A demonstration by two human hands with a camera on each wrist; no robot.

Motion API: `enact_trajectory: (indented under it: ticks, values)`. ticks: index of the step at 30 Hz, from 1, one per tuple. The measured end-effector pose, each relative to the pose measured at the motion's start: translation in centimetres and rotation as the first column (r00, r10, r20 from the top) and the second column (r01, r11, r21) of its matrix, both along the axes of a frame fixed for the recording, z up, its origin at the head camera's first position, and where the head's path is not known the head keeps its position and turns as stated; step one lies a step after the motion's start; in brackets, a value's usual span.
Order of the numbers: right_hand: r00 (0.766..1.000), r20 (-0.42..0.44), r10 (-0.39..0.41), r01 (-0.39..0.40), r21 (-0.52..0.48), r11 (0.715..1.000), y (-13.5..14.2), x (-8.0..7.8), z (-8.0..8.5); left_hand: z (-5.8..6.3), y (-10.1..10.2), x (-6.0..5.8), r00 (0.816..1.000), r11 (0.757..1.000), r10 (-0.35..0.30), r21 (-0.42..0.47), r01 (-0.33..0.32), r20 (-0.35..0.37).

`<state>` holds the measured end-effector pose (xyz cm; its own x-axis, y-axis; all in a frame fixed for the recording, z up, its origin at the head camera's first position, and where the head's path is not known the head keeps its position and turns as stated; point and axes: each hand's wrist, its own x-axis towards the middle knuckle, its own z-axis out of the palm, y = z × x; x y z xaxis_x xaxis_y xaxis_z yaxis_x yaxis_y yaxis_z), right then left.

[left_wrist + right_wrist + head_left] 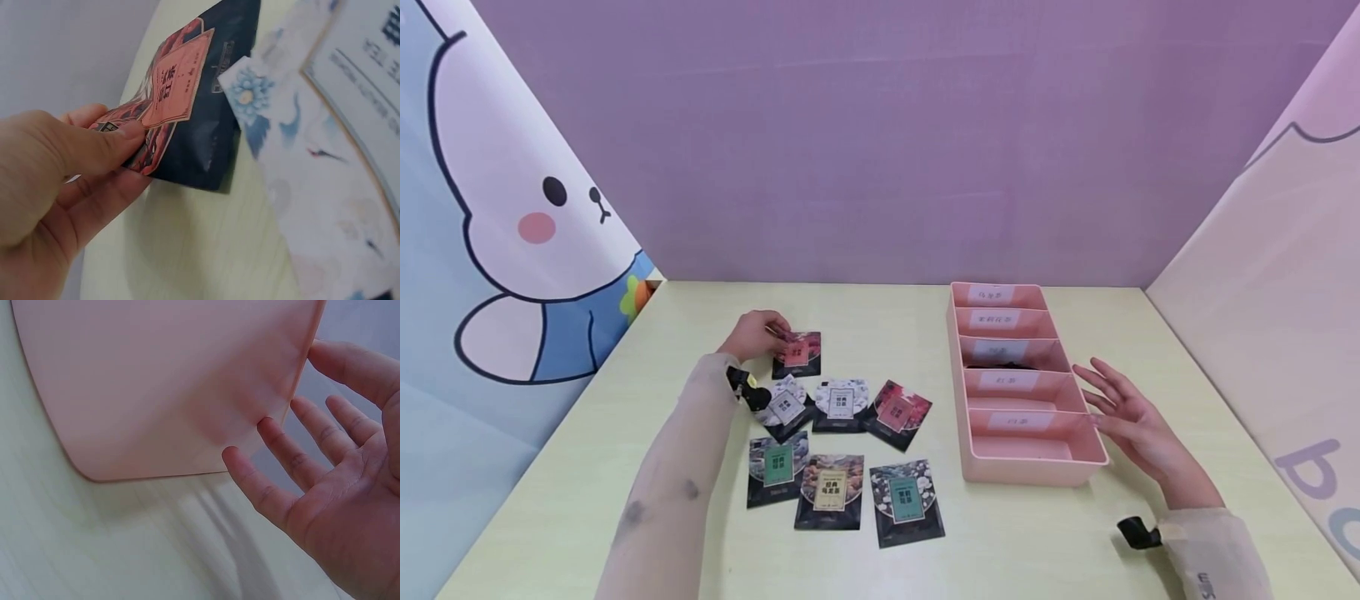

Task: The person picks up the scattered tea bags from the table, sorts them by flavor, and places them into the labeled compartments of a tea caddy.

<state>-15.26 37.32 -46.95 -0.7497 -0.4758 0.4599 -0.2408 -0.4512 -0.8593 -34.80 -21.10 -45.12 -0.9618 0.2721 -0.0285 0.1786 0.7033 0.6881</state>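
My left hand (758,335) pinches the left edge of a red and black tea sachet (802,357) between thumb and fingers. In the left wrist view that sachet (187,94) is tilted, with its label facing up. Just below it lies a white floral sachet (786,408), seen close up on the right of the left wrist view. Beside the right side of a pink compartment box (1030,471), my right hand (1131,421) is spread with fingers extended. Its fingertips are right at the box wall (156,394) in the right wrist view.
Another white sachet (841,407) and a red one (898,415) lie on the table. Nearer me are a green-labelled sachet (778,468), a yellow-labelled one (830,492) and a teal-labelled one (907,503). Something dark (1000,365) lies in the box's middle compartment.
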Motion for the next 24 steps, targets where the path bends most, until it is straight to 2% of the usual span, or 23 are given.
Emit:
enact_trajectory:
  ticks: [3, 10, 15, 24]
  values:
    - [1.000, 0.003, -0.006, 0.006, 0.005, 1.000, 0.0, 0.1, 0.1, 0.1, -0.3, 0.1, 0.999, 0.999, 0.030, 0.031, -0.030, -0.019]
    - [1.000, 0.003, -0.007, 0.007, 0.004, 1.000, -0.1, 0.2, 0.3, 0.3, -0.9, 0.1, 0.995, 0.985, 0.104, 0.135, -0.102, -0.005]
    - [1.000, 0.006, -0.008, 0.008, 0.004, 1.000, -0.2, 0.3, 0.4, 0.5, -1.1, 0.1, 0.992, 0.980, 0.125, 0.159, -0.123, -0.004]
    - [1.000, 0.003, -0.005, 0.005, 0.003, 1.000, -0.3, 0.4, 0.5, 1.9, -0.7, 0.4, 0.985, 0.952, 0.170, 0.258, -0.168, 0.015]
